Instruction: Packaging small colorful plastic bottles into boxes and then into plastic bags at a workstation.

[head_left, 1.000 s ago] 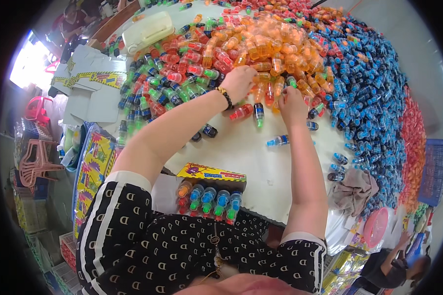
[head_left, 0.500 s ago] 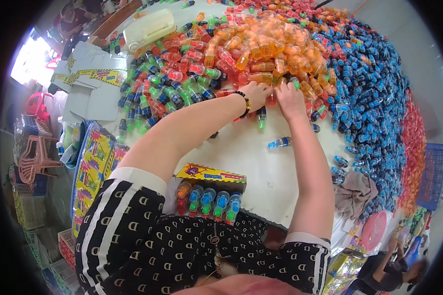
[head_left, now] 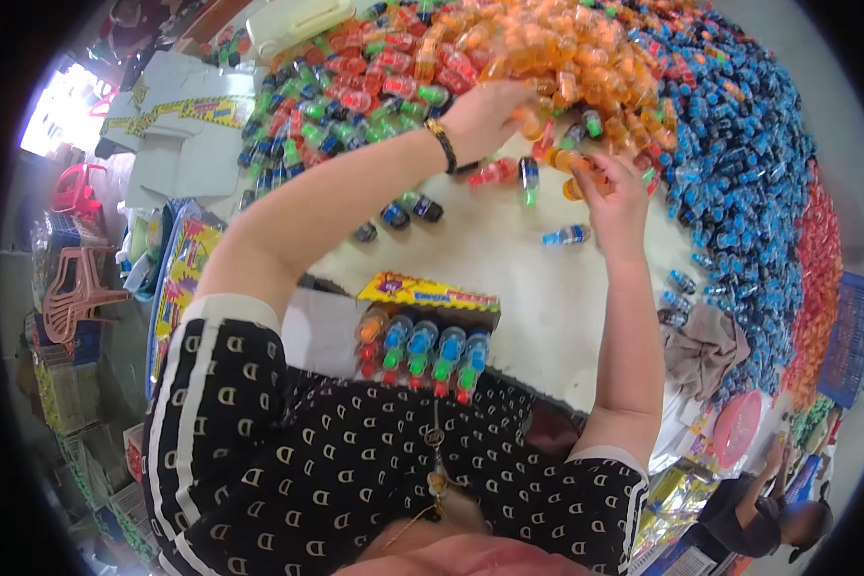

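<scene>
My right hand (head_left: 620, 197) is closed round small orange bottles (head_left: 568, 161), held above the white tabletop; two seem to show at its fingertips. To its left, my left hand (head_left: 494, 117) reaches to the near edge of the orange heap (head_left: 547, 48), its fingers curled over an orange bottle (head_left: 527, 123), partly hidden. Loose near the hands lie a red bottle (head_left: 494, 173), a dark bottle with a green cap (head_left: 528, 180) and a blue-capped bottle (head_left: 566, 235). Close to my body stands an open yellow display box (head_left: 430, 291) with rows of coloured bottles (head_left: 422, 346) in it.
Red and green-capped bottles (head_left: 355, 101) are heaped at the left, blue ones (head_left: 739, 173) at the right. A pale plastic jug (head_left: 298, 24) lies at the back. A grey cloth (head_left: 706, 350) and pink basin (head_left: 737, 429) are at the right, near another person (head_left: 763, 518).
My hands, together at the heap before, have come apart. The right has drawn back toward me with orange bottles; the left stays by the heap. The view has shifted slightly.
</scene>
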### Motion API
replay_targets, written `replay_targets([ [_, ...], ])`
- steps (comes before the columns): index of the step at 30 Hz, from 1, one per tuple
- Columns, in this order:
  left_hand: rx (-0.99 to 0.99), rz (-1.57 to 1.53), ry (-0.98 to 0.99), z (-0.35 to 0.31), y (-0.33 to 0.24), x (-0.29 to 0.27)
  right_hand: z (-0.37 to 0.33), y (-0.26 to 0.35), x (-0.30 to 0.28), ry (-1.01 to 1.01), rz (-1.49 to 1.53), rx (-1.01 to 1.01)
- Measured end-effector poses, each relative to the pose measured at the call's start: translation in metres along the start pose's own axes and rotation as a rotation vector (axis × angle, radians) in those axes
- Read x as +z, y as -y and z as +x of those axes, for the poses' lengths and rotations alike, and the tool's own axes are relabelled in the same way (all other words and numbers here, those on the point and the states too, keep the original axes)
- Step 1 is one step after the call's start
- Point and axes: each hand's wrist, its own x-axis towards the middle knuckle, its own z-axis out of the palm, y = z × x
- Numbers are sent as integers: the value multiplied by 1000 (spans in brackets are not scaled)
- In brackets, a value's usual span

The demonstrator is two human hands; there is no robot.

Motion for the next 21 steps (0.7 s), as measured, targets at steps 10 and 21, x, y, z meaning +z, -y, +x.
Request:
replay_targets([
  [10,-465,-599,158,-100,-114,-154,-60,105,-66,508,222,-104],
  [21,59,-187,248,-196,-119,-104,-93,116,23,504,417,-316],
])
